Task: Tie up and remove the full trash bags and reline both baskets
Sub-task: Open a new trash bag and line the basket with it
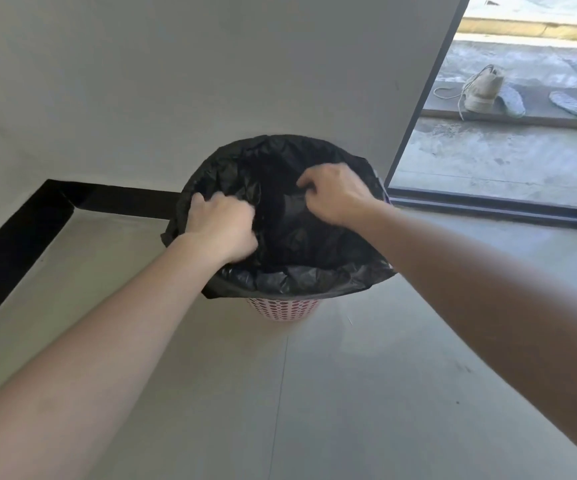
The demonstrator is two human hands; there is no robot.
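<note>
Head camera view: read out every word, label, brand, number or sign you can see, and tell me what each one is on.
No text can be read anywhere in this view.
black trash bag: plain plastic, no print shows.
pink basket: only a pattern of dots, no label in view.
shoe outside the doorway: any brand mark is too small and blurred to read.

In basket (282,310), bag (314,277) — shoe (481,90) behind, right

Left hand (223,233), right hand (335,195): bare; forearms bare to frame edge.
</note>
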